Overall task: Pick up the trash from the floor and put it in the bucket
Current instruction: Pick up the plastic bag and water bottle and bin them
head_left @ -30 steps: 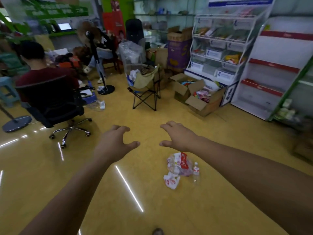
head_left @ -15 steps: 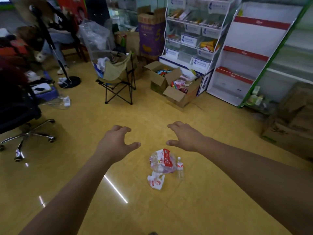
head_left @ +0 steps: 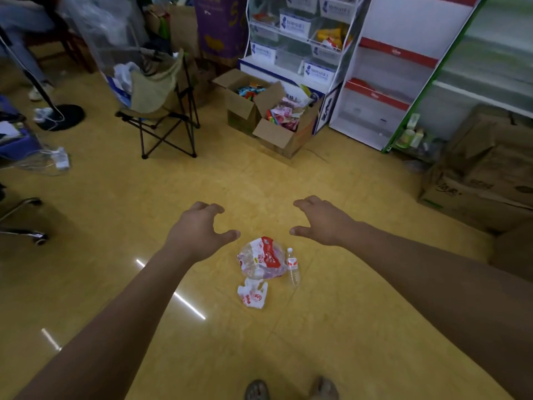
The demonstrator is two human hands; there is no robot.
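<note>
Swung right and tipped down since the earlier frames: office chair base (head_left: 26,220) nearly off the left edge, seated person gone from view, two sandalled feet (head_left: 256,389) now in at the bottom edge; both arms stretched forward as before, palms down. Left hand (head_left: 199,232) above the floor (head_left: 288,342), fingers loosely curved and spread, thumb out toward centre, holding nothing; right hand (head_left: 323,223) much the same, relaxed, empty, thumb pointing inward. Trash on the yellow floor, untouched, low between the two hands in view: clear plastic bag (head_left: 261,259) with red print, crumpled; water bottle (head_left: 292,267) lying along its right side, white cap on the far end, red label, touching or just beside, cannot tell which; small white bag (head_left: 252,295) with red print, crumpled, on the near side of the clear one, apart from the bottle. Further back: folding chair (head_left: 161,102) beyond the left hand; open cardboard boxes (head_left: 259,111) full of coloured packets; white display rack (head_left: 300,53) just behind them; brown cartons (head_left: 476,180) stacked at far right; round fan base (head_left: 62,116) at far left.
</note>
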